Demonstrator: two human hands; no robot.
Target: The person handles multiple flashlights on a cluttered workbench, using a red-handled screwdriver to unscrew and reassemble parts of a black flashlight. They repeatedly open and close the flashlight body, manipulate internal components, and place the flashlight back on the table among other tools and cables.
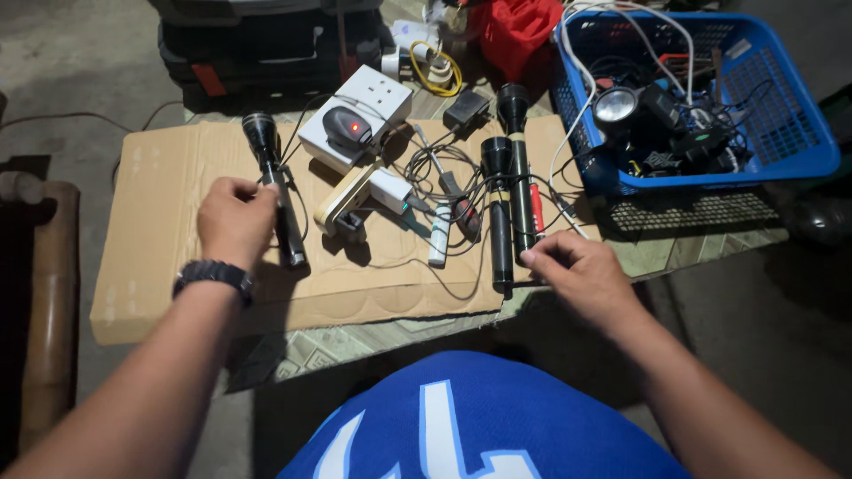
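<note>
My left hand [233, 220], with a black watch on the wrist, grips the barrel of a long black flashlight [266, 151] that lies on a sheet of cardboard [151, 213]. My right hand [577, 270] pinches the near end of one of two long black flashlights [510, 173] lying side by side at the cardboard's right. Between the hands lie a white charger box [368, 186], a white tube-shaped piece [440, 235] and tangled cables.
A white box with a dark mouse-like device showing a red light [348, 126] sits behind. A blue plastic basket [799, 133] at the right holds a headlamp and wires. A black tool case [248, 44] and a red bag [519, 31] stand at the back.
</note>
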